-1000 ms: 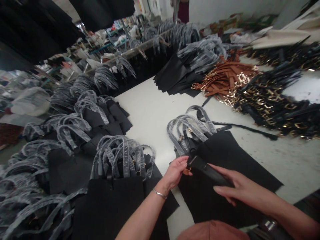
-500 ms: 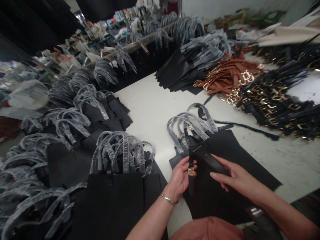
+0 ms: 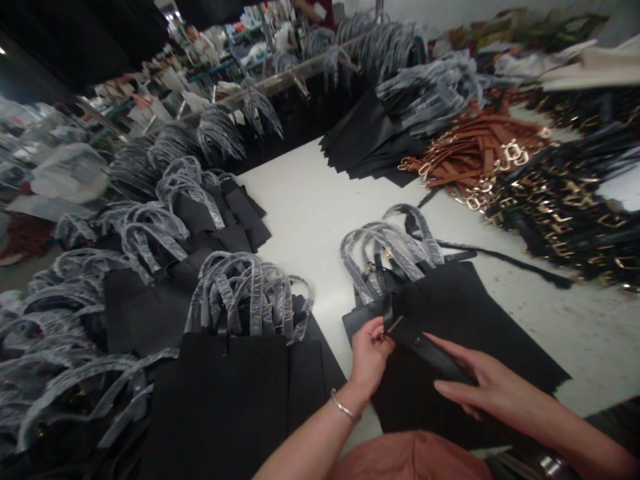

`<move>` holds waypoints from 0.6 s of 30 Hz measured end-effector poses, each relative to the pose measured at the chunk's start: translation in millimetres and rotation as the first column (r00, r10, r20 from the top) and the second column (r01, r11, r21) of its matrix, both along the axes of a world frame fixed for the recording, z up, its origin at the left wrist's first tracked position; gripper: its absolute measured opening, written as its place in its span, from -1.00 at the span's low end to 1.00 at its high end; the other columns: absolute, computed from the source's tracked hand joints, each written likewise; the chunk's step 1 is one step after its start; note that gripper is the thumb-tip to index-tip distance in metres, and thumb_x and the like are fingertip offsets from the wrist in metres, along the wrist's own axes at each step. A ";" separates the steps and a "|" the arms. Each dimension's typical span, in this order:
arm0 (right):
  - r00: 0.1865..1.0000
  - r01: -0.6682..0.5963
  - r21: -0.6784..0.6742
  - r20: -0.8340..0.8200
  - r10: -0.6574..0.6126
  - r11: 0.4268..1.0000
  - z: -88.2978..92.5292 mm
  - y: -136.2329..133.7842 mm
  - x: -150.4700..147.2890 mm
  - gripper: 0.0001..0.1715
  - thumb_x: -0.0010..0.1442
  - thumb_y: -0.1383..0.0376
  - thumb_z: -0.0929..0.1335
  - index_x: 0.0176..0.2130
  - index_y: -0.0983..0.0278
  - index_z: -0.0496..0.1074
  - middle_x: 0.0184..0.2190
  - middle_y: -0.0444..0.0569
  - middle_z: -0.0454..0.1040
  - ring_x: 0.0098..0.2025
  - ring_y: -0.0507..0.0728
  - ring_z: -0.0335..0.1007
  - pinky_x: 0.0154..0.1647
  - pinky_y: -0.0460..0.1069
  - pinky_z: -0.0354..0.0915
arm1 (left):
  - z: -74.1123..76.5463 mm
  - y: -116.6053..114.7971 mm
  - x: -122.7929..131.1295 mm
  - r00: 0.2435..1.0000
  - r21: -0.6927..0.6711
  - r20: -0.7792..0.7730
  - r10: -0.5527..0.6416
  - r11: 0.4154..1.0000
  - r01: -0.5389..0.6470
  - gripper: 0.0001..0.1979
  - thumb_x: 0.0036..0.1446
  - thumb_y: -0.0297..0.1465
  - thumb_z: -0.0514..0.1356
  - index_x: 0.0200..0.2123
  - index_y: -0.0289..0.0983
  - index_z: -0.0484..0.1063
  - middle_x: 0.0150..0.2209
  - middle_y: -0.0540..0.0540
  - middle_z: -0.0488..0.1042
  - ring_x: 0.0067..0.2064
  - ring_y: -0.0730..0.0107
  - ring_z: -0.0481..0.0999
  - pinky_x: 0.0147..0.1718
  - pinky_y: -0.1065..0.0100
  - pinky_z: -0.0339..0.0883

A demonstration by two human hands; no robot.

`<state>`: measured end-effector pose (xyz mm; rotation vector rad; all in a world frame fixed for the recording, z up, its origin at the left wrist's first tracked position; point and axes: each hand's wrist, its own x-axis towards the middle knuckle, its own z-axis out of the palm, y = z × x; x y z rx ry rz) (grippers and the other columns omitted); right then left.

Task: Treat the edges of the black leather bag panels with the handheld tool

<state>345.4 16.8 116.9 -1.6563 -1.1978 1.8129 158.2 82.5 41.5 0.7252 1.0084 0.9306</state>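
My left hand (image 3: 371, 357), with a silver bangle at its wrist, has its fingers pinched on a short black strap (image 3: 388, 310) at the top edge of a black tote bag (image 3: 415, 403). My right hand (image 3: 477, 377) is closed round a long dark object (image 3: 435, 357), whose flat narrow end points at the strap; its kind is unclear. Plastic-wrapped handles (image 3: 383, 250) rise behind the strap, with gold-coloured fittings among them. More black bag panels (image 3: 493, 327) lie beneath, fanned to the right.
Black bags (image 3: 235, 393) with wrapped handles are piled along the left. Brown straps (image 3: 477, 153) with gold buckles and a heap of black straps (image 3: 565, 207) lie at the right on the white table (image 3: 295, 207). Further bags (image 3: 360, 137) lie at the back, before a rail hung with wrapped handles (image 3: 220, 133).
The gold-coloured buckle that showed at my left fingers is now out of sight. My right hand has shifted slightly down and right with the dark object. The camera view has turned a little.
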 end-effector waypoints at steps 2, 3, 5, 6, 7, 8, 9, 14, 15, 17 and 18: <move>1.000 0.010 -0.010 0.008 -0.009 1.000 1.2 5.7 -5.5 0.05 0.10 0.00 0.40 0.37 0.35 -0.02 -0.51 -0.15 0.41 -0.60 0.00 0.24 -0.60 -0.10 0.23 | 1.7 0.3 -1.0 0.999 0.021 -0.006 -0.031 0.999 0.031 -0.57 -0.10 -0.35 0.41 -0.12 -0.33 0.49 -0.25 -0.12 0.58 -0.30 0.40 0.50 -0.30 0.44 0.29; 0.999 0.037 -0.003 0.016 -0.037 0.999 3.4 9.6 -8.1 0.06 0.09 0.00 0.40 0.37 0.37 -0.01 -0.50 -0.14 0.41 -0.59 0.00 0.24 -0.60 -0.09 0.23 | 2.8 1.0 -1.6 0.999 0.027 -0.010 -0.041 0.999 0.041 -0.60 -0.08 -0.37 0.40 -0.13 -0.33 0.50 -0.25 -0.12 0.59 -0.31 0.41 0.50 -0.31 0.45 0.28; 0.991 0.124 0.034 0.038 -0.126 0.992 10.2 17.3 -11.2 0.08 0.05 -0.01 0.41 0.36 0.38 0.00 -0.41 -0.08 0.45 -0.58 0.00 0.24 -0.59 -0.08 0.25 | 5.2 2.8 -2.5 0.999 0.032 -0.023 -0.044 0.998 0.045 -0.62 -0.08 -0.43 0.36 -0.13 -0.33 0.51 -0.27 -0.10 0.59 -0.34 0.45 0.48 -0.34 0.47 0.27; 0.985 0.165 0.056 0.047 -0.168 0.985 13.9 20.1 -10.9 0.09 0.04 -0.02 0.42 0.36 0.37 0.01 -0.35 -0.05 0.47 -0.57 -0.01 0.24 -0.58 -0.08 0.26 | 6.2 3.8 -2.8 0.999 0.035 -0.036 -0.040 0.999 0.042 -0.62 -0.09 -0.47 0.35 -0.12 -0.33 0.51 -0.27 -0.10 0.58 -0.35 0.47 0.47 -0.36 0.49 0.26; 0.980 0.188 0.073 0.054 -0.192 0.980 17.3 21.7 -9.3 0.10 0.03 -0.02 0.42 0.35 0.37 0.02 -0.30 -0.03 0.48 -0.57 -0.02 0.23 -0.58 -0.08 0.26 | 7.1 4.5 -3.1 0.998 0.037 -0.050 -0.037 0.999 0.038 -0.61 -0.09 -0.49 0.33 -0.10 -0.33 0.51 -0.27 -0.10 0.58 -0.37 0.49 0.45 -0.38 0.50 0.25; 0.980 0.185 0.081 0.056 -0.190 0.979 19.7 21.8 -6.7 0.10 0.03 -0.02 0.43 0.36 0.36 0.01 -0.28 -0.02 0.48 -0.57 -0.03 0.23 -0.57 -0.08 0.26 | 7.7 5.1 -3.3 0.997 0.042 -0.063 -0.038 0.998 0.041 -0.60 -0.08 -0.50 0.32 -0.09 -0.33 0.50 -0.26 -0.10 0.58 -0.38 0.50 0.44 -0.40 0.50 0.25; 0.985 0.158 0.080 0.056 -0.163 0.984 20.9 20.7 -3.5 0.09 0.03 -0.02 0.43 0.36 0.35 0.01 -0.28 -0.02 0.49 -0.56 -0.03 0.23 -0.57 -0.08 0.26 | 8.2 5.3 -3.5 0.996 0.049 -0.070 -0.049 0.997 0.052 -0.61 -0.06 -0.50 0.30 -0.08 -0.33 0.50 -0.26 -0.10 0.57 -0.39 0.51 0.42 -0.42 0.51 0.24; 0.999 0.018 0.005 0.031 -0.018 1.000 12.0 12.3 2.6 0.04 0.09 -0.02 0.42 0.36 0.31 0.02 -0.44 -0.11 0.45 -0.56 0.00 0.25 -0.58 -0.10 0.25 | 10.6 1.5 -2.1 0.983 0.099 -0.087 -0.161 0.981 0.169 -0.63 0.01 -0.48 0.25 -0.04 -0.32 0.50 -0.33 -0.08 0.54 -0.45 0.55 0.36 -0.49 0.53 0.22; 0.997 0.057 0.016 0.044 -0.058 0.998 10.2 13.0 1.4 0.04 0.08 -0.02 0.42 0.36 0.31 0.03 -0.45 -0.13 0.44 -0.56 0.01 0.25 -0.58 -0.09 0.25 | 11.5 0.2 -1.2 0.980 0.097 -0.092 -0.179 0.977 0.188 -0.62 0.00 -0.49 0.26 -0.04 -0.33 0.50 -0.31 -0.09 0.54 -0.44 0.54 0.37 -0.49 0.53 0.24; 0.984 0.156 0.069 0.074 -0.161 0.985 9.1 16.0 0.1 0.06 0.07 -0.01 0.42 0.36 0.32 0.02 -0.45 -0.13 0.43 -0.55 0.01 0.25 -0.57 -0.09 0.27 | 13.2 -1.8 0.6 0.979 0.065 -0.085 -0.188 0.979 0.193 -0.56 -0.03 -0.48 0.27 0.00 -0.34 0.47 -0.25 -0.13 0.54 -0.39 0.49 0.41 -0.47 0.51 0.31; 0.979 0.179 0.090 0.083 -0.186 0.980 9.6 16.9 0.9 0.06 0.07 -0.01 0.42 0.37 0.32 0.01 -0.45 -0.13 0.44 -0.55 0.01 0.25 -0.56 -0.09 0.28 | 13.9 -2.3 1.1 0.982 0.043 -0.077 -0.175 0.983 0.179 -0.52 -0.03 -0.46 0.27 0.03 -0.35 0.45 -0.20 -0.16 0.53 -0.35 0.45 0.44 -0.44 0.48 0.35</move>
